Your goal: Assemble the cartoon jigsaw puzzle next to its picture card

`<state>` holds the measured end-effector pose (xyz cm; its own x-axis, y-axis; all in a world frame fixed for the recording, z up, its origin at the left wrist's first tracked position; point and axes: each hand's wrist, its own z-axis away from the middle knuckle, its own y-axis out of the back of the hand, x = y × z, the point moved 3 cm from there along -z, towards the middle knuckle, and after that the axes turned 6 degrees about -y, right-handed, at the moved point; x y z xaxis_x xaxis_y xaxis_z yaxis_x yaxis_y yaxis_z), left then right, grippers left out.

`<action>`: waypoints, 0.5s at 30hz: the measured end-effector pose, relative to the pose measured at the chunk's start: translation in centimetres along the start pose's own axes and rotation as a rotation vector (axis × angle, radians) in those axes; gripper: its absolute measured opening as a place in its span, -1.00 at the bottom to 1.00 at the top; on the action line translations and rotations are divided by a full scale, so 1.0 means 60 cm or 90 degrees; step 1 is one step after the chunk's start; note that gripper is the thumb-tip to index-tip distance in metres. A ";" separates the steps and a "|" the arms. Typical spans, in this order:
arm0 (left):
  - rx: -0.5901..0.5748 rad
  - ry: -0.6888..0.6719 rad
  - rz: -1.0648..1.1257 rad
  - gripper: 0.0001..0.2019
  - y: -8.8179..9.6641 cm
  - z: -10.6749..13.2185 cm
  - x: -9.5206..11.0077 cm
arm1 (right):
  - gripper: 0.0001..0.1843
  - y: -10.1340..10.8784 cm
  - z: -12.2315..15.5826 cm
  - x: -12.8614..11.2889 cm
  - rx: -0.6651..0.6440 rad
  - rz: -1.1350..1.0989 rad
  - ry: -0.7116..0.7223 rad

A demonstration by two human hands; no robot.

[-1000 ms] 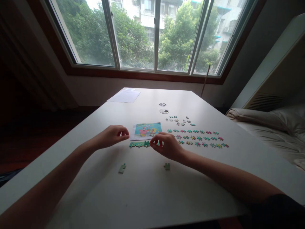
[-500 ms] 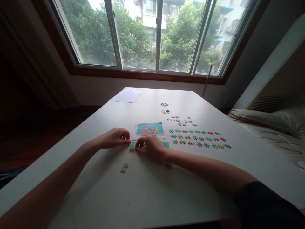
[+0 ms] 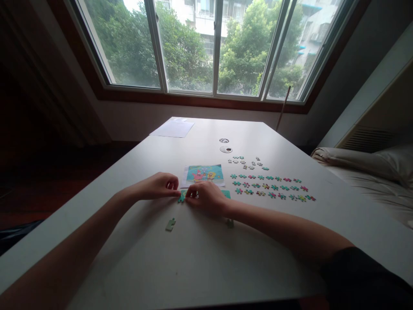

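Note:
A joined strip of teal puzzle pieces (image 3: 226, 194) lies on the white table (image 3: 200, 258), mostly covered by my right hand (image 3: 206, 198). That hand has its fingers curled down and pinches the strip's left end. My left hand (image 3: 159, 186) rests just left of it, fingers curled, fingertips touching the same end of the strip. Right behind both hands lies a small colourful reference picture (image 3: 204, 173). A loose green piece (image 3: 170, 224) sits in front of my left hand, and another loose piece (image 3: 229, 223) peeks out beside my right forearm.
Rows of several loose coloured pieces (image 3: 272, 188) are spread to the right, with a smaller cluster (image 3: 247, 162) behind them. Two small round objects (image 3: 226, 149) and a sheet of paper (image 3: 172, 128) lie farther back. A bed with a pillow (image 3: 364, 159) stands at the right, a window beyond.
My right hand slid left along the teal strip and now covers most of it, meeting my left hand at the strip's left end. The left hand barely moved.

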<state>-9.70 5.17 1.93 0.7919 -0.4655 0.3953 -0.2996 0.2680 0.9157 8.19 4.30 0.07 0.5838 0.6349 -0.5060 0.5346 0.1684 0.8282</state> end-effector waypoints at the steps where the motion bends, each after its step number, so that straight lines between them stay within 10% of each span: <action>1: -0.001 0.001 0.000 -0.63 0.000 0.000 0.000 | -0.89 0.000 0.000 0.000 -0.003 -0.001 0.000; 15: 0.011 -0.017 0.007 -0.64 0.000 -0.001 -0.002 | -0.82 0.004 0.002 0.003 0.025 0.025 0.055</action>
<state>-9.75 5.26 1.87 0.7739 -0.4855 0.4066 -0.3176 0.2579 0.9125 8.48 4.39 0.14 0.5511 0.7032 -0.4492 0.5365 0.1136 0.8362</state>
